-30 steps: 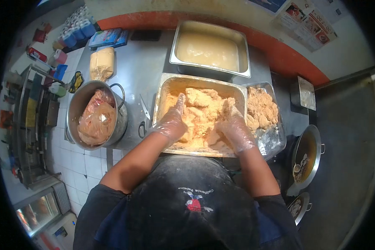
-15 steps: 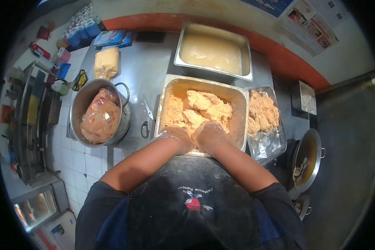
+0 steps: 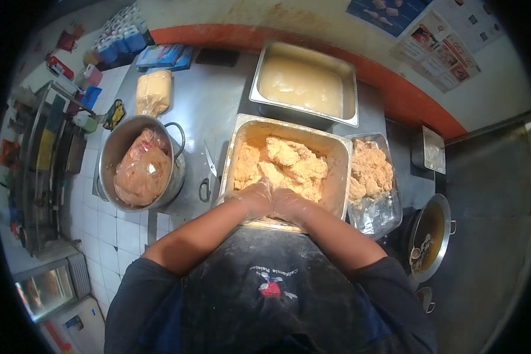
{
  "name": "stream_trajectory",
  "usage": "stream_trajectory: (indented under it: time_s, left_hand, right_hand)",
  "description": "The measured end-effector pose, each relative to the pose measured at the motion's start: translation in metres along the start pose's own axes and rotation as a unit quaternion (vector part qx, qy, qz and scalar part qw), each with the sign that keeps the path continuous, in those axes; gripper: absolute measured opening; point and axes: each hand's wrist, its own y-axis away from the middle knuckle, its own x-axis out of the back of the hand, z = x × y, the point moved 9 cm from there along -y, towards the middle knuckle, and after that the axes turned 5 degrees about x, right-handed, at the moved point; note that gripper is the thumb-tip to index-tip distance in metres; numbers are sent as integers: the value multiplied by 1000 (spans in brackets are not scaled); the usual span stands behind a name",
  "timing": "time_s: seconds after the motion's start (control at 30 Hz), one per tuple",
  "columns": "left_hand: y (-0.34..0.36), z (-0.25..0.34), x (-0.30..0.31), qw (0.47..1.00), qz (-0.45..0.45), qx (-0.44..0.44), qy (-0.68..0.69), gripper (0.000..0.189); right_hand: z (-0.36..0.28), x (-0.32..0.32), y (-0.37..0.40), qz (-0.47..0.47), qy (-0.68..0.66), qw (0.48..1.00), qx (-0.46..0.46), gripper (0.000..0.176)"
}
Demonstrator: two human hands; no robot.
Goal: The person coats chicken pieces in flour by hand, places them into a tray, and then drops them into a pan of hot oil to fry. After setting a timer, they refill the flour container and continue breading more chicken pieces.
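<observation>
My left hand (image 3: 256, 199) and my right hand (image 3: 289, 204), both in clear plastic gloves, are side by side, nearly touching, inside the near edge of a deep metal pan (image 3: 343, 177). The fingers point down into the coating and are hidden, so their grip does not show. Just beyond them lie large pieces of flour-coated chicken (image 3: 295, 158), pale orange and craggy. To the right, more coated chicken (image 3: 371, 170) is heaped in a clear plastic tray (image 3: 376, 217). Behind the pan, a second metal pan (image 3: 253, 94) holds a cloudy, pale liquid (image 3: 301, 82).
A large pot (image 3: 105, 177) with bagged raw meat (image 3: 141, 174) stands left, near scissors (image 3: 210, 160). Behind it lies a bag of pale powder (image 3: 153, 91). At right are a wok with dark oil (image 3: 435, 233) and a small metal container (image 3: 433, 150).
My hands have moved closer together and tilted downward at the pan's near edge. The whole view has shifted slightly, so the pans appear a little lower.
</observation>
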Motion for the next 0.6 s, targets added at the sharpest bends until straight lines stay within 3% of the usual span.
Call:
stream_trajectory:
  time_s: [0.07, 0.13, 0.2, 0.23, 0.3, 0.33, 0.37, 0.4, 0.43, 0.47, 0.5, 0.6]
  left_hand:
    - [29, 21, 21, 999, -2, -6, 32, 98]
    - [36, 26, 29, 998, -6, -9, 65, 94]
    - [48, 48, 55, 946, 90, -231, 207, 89]
    - [45, 51, 59, 947, 87, -231, 205, 89]
    - [28, 48, 90, 960, 171, -148, 163, 93]
    - [22, 50, 99, 970, 214, -94, 59, 105]
    - [13, 57, 104, 970, 216, -98, 56, 105]
    - [-6, 52, 99, 983, 181, -32, 13, 113]
    - [-23, 45, 92, 988, 145, 34, -30, 122]
    - [-36, 46, 88, 989, 128, 54, -56, 134]
    - [-38, 48, 89, 989, 130, 51, -58, 134]
    - [-45, 47, 86, 993, 106, 52, 10, 133]
  right_hand:
    - [6, 11, 16, 19, -254, 967, 2, 43]
    - [6, 25, 32, 33, -493, 870, 6, 49]
    - [-48, 86, 73, 90, -476, 873, 60, 64]
    - [-30, 91, 70, 91, -479, 871, 58, 64]
    - [0, 126, 62, 214, -393, 878, 170, 58]
    - [3, 141, 60, 257, -360, 873, 206, 56]
    - [22, 139, 47, 241, -121, 961, 57, 56]
    - [42, 141, 45, 205, 127, 965, -100, 57]
    - [42, 141, 43, 210, 127, 964, -100, 57]
    - [37, 133, 35, 162, 214, 959, -96, 69]
    - [35, 124, 28, 113, 299, 943, -92, 83]
    - [30, 129, 9, 149, 288, 941, -93, 84]
